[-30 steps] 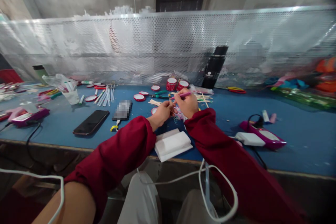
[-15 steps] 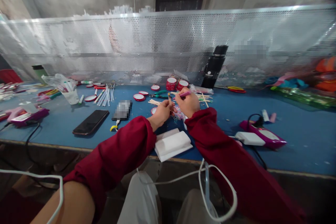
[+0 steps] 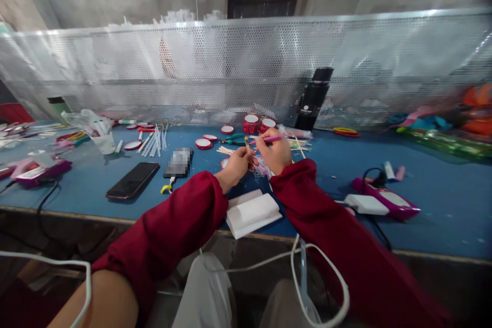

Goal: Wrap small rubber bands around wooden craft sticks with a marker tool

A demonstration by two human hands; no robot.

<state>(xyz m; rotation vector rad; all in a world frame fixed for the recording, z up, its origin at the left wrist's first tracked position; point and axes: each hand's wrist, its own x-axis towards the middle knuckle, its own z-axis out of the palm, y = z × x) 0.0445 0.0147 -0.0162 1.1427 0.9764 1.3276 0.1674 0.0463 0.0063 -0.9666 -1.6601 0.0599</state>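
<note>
My left hand (image 3: 237, 165) is closed on a short wooden stick (image 3: 247, 141), held upright between thumb and fingers. A pink pen (image 3: 270, 139) is in the grip of my right hand (image 3: 277, 154), its tip pointing left at the stick; whether the two touch is too small to tell. Under both hands lies a pile of thin pink and pale strands (image 3: 262, 168), partly hidden. Small red drum-like pieces with white tops (image 3: 251, 124) stand just beyond, near teal-handled pliers (image 3: 233, 139) and loose wooden sticks (image 3: 226, 150).
Folded white paper (image 3: 253, 213) lies at the table's front edge. To the left are a dark phone (image 3: 132, 180), clear glue-like sticks (image 3: 154, 141) and a white cup of pens (image 3: 103, 141). A black bottle (image 3: 313, 100) leans on the perforated metal panel (image 3: 215, 66). A purple device (image 3: 388, 200) sits right.
The pink pen in my right hand has tilted slightly flatter, and its tip is a little closer to the stick. My left hand stays almost in place.
</note>
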